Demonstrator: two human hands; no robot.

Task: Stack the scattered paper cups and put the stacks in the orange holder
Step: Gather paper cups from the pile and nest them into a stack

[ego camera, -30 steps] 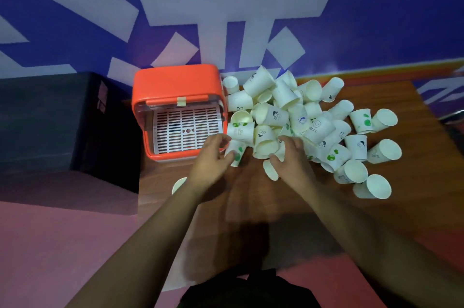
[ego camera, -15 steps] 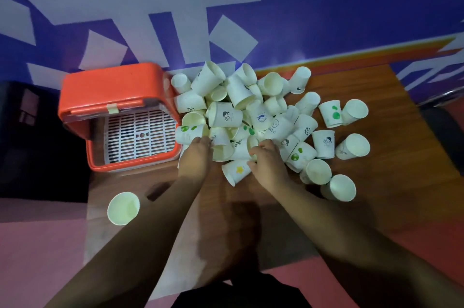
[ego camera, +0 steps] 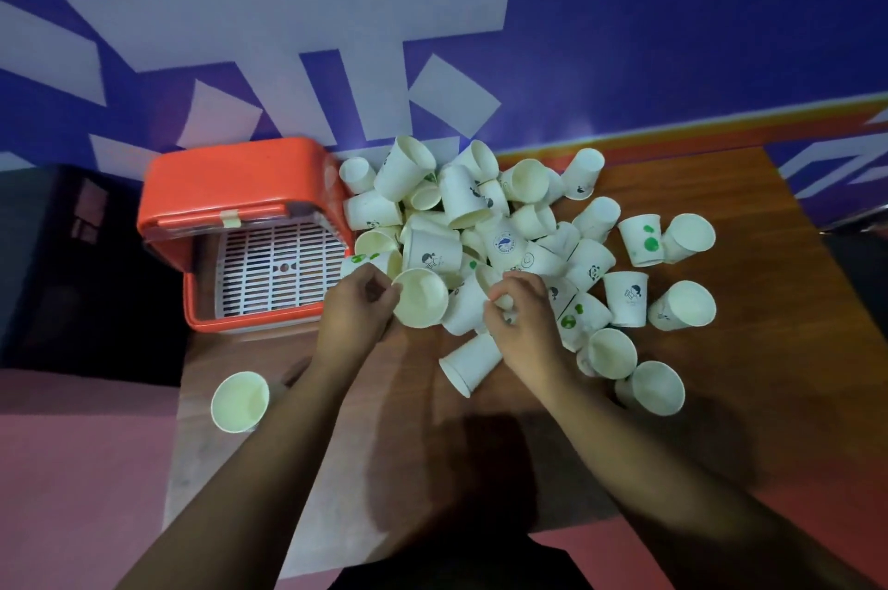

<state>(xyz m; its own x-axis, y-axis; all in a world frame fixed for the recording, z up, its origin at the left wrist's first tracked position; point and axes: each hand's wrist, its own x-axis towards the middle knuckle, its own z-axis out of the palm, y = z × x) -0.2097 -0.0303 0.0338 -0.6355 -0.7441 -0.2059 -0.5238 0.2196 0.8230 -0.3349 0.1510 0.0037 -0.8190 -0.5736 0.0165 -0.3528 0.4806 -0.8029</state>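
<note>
Both hands are grasping cups at the pile's near edge: the left hand (ego camera: 358, 310) holds a cup (ego camera: 420, 298) with its mouth facing the viewer, newly lifted from the heap; the right hand (ego camera: 521, 320) pinches another cup (ego camera: 468, 306) beside it. Stacking is just starting. One orange holder (ego camera: 240, 185) stands empty to the left. Roughly forty cups litter the worktop (ego camera: 721, 397), one stray (ego camera: 240, 402) apart.

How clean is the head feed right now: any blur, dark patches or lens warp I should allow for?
Head view: dim overall; the left hand and right hand are dark and slightly soft. Shadows fall on the table near the arms. The pale cups read clearly, prints legible. Wide-angle warp bends the wall stripe. The black block beside the orange holder shows little detail.
</note>
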